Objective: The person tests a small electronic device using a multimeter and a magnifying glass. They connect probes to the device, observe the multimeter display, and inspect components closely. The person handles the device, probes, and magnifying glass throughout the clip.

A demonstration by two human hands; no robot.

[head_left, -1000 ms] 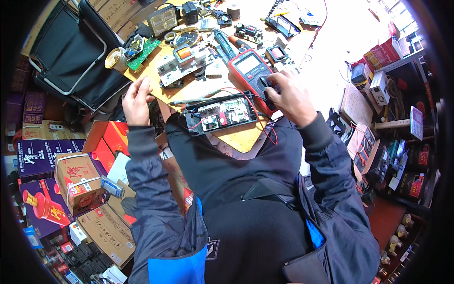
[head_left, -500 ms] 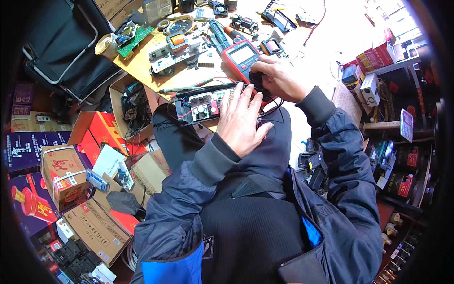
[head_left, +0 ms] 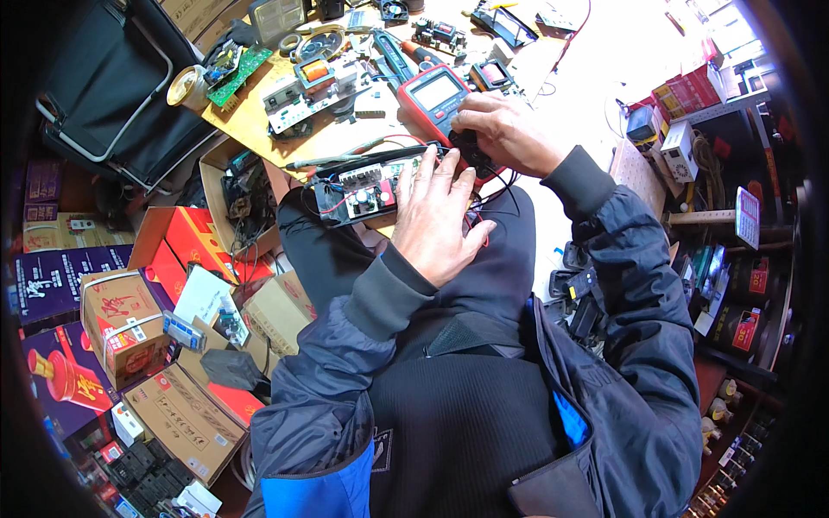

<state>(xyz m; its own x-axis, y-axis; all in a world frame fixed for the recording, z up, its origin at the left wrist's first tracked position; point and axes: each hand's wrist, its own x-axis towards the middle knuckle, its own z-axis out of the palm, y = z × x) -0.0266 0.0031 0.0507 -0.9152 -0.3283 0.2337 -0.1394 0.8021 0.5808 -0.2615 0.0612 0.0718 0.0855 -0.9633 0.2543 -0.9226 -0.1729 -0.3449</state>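
My left hand (head_left: 436, 220) lies flat with fingers spread, its fingertips on the right end of a black circuit board (head_left: 358, 188) at the near edge of the wooden bench (head_left: 250, 121). My right hand (head_left: 509, 129) curls over the lower part of a red multimeter (head_left: 436, 97) and its black dial. Red and black test leads (head_left: 488, 203) run under both hands. Whether the right hand pinches a lead is hidden by its fingers.
Other circuit boards (head_left: 302, 86), a green board (head_left: 233, 67), a tape roll (head_left: 186, 85) and tools crowd the bench. A black folding chair (head_left: 112, 95) stands at left. Cardboard boxes (head_left: 121, 324) and red cartons (head_left: 194, 242) cover the floor. Shelves (head_left: 734, 216) of parts line the right side.
My left hand has come down from the left side of the bench onto the circuit board. My right hand has stayed on the multimeter. The view has shifted closer to the bench.
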